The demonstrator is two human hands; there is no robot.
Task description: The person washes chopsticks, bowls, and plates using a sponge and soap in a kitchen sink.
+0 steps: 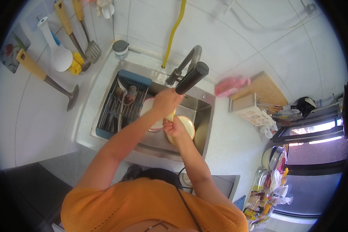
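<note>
Below the dark tap head, my left hand is wrapped around the upper end of a pale yellow piece. My right hand grips its lower end. My fingers hide much of this piece, so I cannot tell what it is. Under my right hand, a cream dish with a brown rim rests in the stainless steel sink. A white dish with a red rim lies further left, partly covered by my left hand and forearm.
A blue-ended drain rack with utensils sits in the sink's left side. On the right counter are a pink bottle, a wooden board and a utensil holder. Ladles and a slotted turner hang on the left wall. A lidded jar occupies the corner.
</note>
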